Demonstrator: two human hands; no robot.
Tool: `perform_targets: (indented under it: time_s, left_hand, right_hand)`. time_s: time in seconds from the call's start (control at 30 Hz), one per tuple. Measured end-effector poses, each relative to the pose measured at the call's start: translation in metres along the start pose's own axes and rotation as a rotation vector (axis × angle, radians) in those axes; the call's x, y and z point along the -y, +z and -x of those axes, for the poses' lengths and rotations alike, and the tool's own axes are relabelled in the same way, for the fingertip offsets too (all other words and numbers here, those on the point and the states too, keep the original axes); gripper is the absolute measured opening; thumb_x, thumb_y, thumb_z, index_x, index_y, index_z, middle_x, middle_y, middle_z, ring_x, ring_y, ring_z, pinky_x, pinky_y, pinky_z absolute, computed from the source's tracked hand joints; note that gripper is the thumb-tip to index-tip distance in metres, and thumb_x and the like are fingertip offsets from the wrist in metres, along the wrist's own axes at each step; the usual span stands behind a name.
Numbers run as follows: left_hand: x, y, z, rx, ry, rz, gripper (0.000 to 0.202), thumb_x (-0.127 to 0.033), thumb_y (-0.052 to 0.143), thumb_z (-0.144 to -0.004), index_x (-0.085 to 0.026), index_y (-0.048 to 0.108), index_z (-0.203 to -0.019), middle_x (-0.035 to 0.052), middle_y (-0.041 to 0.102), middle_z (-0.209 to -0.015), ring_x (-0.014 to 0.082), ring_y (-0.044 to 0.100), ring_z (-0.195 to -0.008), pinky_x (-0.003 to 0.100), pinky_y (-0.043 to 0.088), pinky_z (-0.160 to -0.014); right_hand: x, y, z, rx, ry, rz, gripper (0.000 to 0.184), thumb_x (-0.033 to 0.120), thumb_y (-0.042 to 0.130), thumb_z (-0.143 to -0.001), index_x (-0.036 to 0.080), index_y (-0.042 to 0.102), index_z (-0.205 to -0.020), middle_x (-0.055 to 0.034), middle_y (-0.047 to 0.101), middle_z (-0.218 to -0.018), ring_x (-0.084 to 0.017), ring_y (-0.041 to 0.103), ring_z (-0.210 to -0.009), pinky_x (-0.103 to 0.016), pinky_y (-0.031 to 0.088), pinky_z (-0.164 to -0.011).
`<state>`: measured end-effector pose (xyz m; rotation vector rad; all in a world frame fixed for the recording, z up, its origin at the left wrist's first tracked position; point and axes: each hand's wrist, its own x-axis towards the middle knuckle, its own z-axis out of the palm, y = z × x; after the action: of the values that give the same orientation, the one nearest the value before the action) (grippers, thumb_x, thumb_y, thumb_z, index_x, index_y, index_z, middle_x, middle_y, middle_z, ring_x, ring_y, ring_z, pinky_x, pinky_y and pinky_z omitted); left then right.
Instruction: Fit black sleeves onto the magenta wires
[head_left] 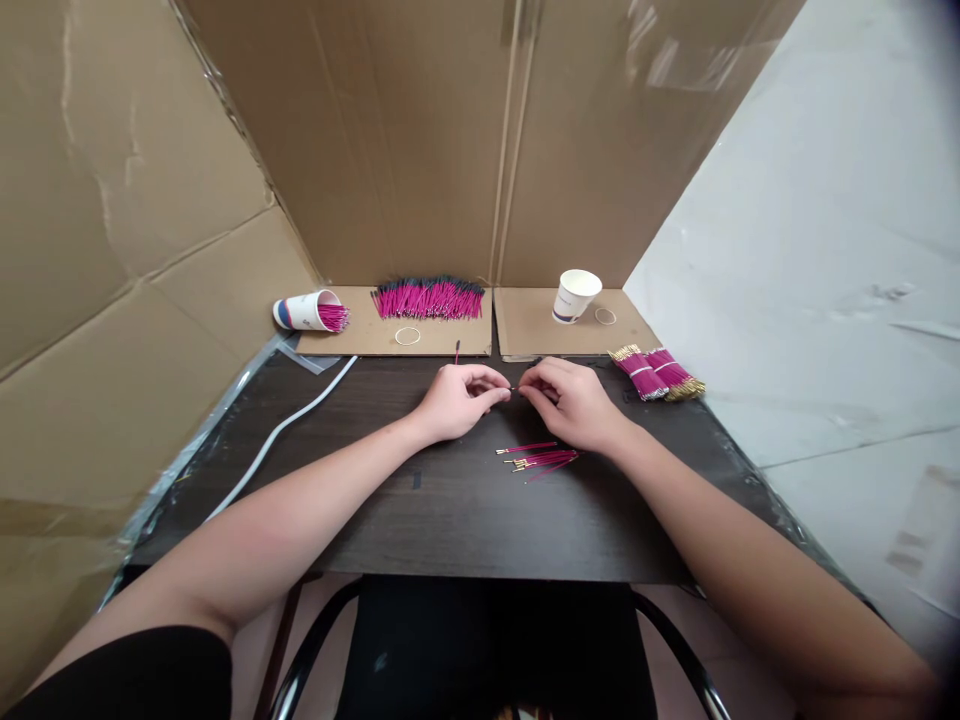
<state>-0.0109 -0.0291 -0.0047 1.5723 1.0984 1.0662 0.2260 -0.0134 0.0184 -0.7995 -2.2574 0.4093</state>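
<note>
My left hand [459, 398] and my right hand [571, 402] meet over the dark table [390, 500], fingertips pinched together on a thin pink wire piece [514, 388] held between them. Just in front of my right hand lies a small loose bunch of pink wires with gold tips [538, 459]. A single pink wire [457, 350] lies at the table's far edge near my left hand.
A big pile of pink wires [429, 298] and a tipped paper cup holding wires [307, 311] lie on cardboard at the back left, with a rubber band [407, 336]. An upright paper cup [576, 295], another rubber band [605, 316] and two banded bundles [656, 373] sit right. Cardboard walls surround.
</note>
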Motion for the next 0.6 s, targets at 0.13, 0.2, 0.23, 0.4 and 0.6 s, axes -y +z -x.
perform_targets:
  time_s: [0.13,0.2,0.23,0.4,0.6]
  left_hand:
    - [0.000,0.001,0.000,0.001,-0.005,0.008,0.021,-0.032,0.086,-0.087,-0.014,0.084,-0.100,0.0091,0.084,-0.088,0.0157,0.069,-0.070,0.030,0.058,-0.066]
    - [-0.001,0.000,0.000,-0.001,-0.003,0.003,0.021,-0.032,0.086,-0.087,-0.014,0.084,-0.099,0.0093,0.084,-0.089,0.0162,0.070,-0.071,0.030,0.058,-0.067]
    - [-0.002,0.000,0.000,-0.001,-0.004,-0.001,0.021,-0.032,0.086,-0.088,-0.015,0.085,-0.099,0.0094,0.084,-0.089,0.0163,0.071,-0.071,0.030,0.058,-0.067]
    - [-0.003,-0.001,0.000,0.003,-0.010,-0.005,0.020,-0.030,0.086,-0.088,-0.014,0.085,-0.099,0.0092,0.083,-0.087,0.0150,0.068,-0.068,0.030,0.058,-0.067]
    - [-0.003,-0.001,-0.002,-0.026,-0.025,0.089,0.025,-0.032,0.090,-0.085,-0.014,0.082,-0.100,0.0095,0.084,-0.090,0.0140,0.069,-0.068,0.029,0.059,-0.066]
  right_hand:
    - [0.002,0.002,0.000,0.003,-0.011,-0.006,0.014,0.023,0.060,-0.110,0.021,0.069,-0.099,-0.0062,0.069,-0.090,-0.020,0.059,-0.076,-0.034,0.050,-0.073]
    - [0.003,0.004,0.000,0.006,-0.008,-0.006,0.014,0.022,0.060,-0.110,0.021,0.069,-0.099,-0.0063,0.069,-0.090,-0.020,0.059,-0.076,-0.034,0.050,-0.073]
    - [0.003,0.004,0.000,0.008,-0.004,-0.007,0.014,0.022,0.060,-0.110,0.021,0.069,-0.099,-0.0061,0.069,-0.090,-0.020,0.059,-0.076,-0.034,0.050,-0.073]
    - [0.003,0.000,-0.001,0.029,-0.004,-0.003,0.010,0.021,0.062,-0.107,0.021,0.068,-0.099,-0.0058,0.068,-0.090,-0.019,0.057,-0.075,-0.033,0.049,-0.072]
    - [-0.003,-0.008,-0.001,0.019,-0.033,0.028,0.011,0.019,0.063,-0.107,0.020,0.070,-0.098,-0.0056,0.068,-0.090,-0.019,0.058,-0.075,-0.034,0.050,-0.073]
